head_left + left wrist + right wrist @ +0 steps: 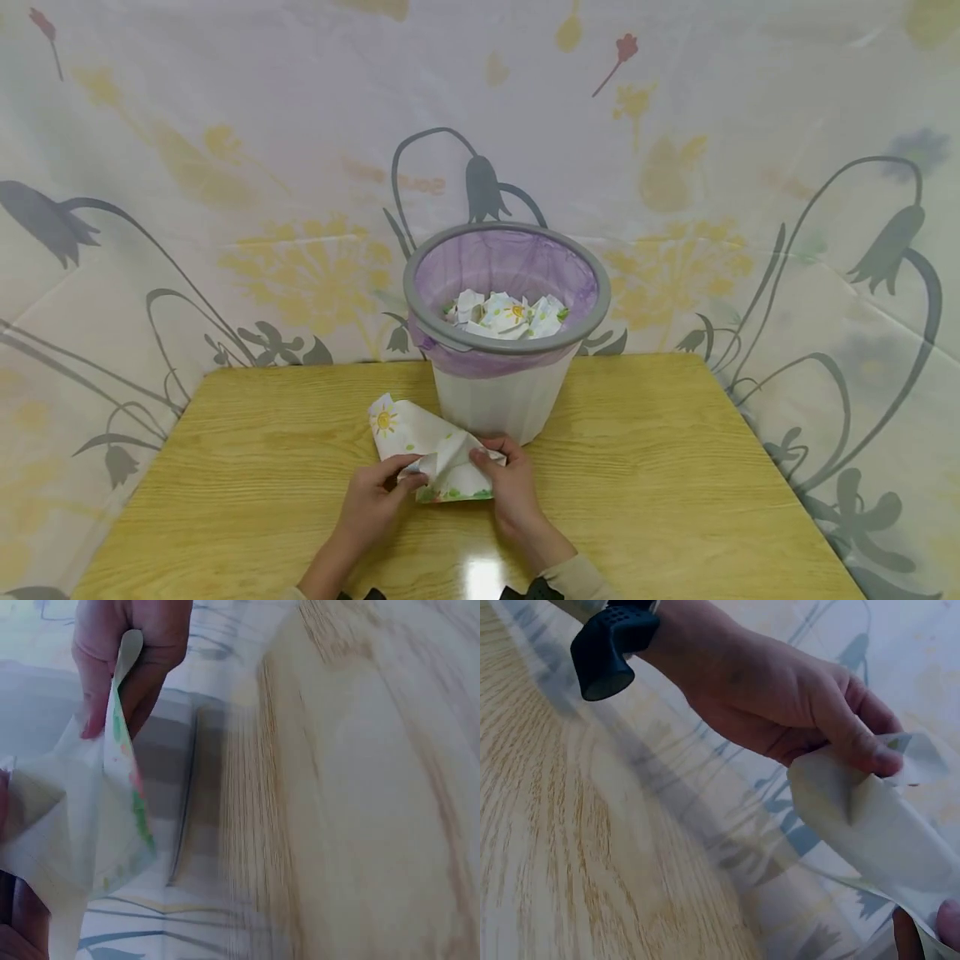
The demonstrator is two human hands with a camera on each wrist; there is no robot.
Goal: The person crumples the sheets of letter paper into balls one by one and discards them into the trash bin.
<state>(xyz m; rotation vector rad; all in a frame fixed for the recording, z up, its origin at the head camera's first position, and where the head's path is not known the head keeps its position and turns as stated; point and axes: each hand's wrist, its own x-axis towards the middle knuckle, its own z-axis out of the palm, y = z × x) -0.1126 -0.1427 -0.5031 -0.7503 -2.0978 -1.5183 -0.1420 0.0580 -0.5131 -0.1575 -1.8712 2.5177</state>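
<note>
A creased sheet of white paper point(423, 429) with a painted sun and a green lower edge is held just in front of the bin. My left hand point(375, 498) pinches its near left side between thumb and fingers. On the right, my right hand point(516, 492) grips the other side, thumb on top. The bent paper point(64, 817) shows its coloured edge in the left wrist view. Folds in the paper point(877, 825) also appear in the right wrist view.
Behind the paper stands a white bin point(495, 396) with a grey rim and purple liner point(487, 258). Several crumpled papers point(510, 317) lie inside it. The wooden table point(675, 483) meets a flower-patterned cloth point(315, 125) at the back and sides.
</note>
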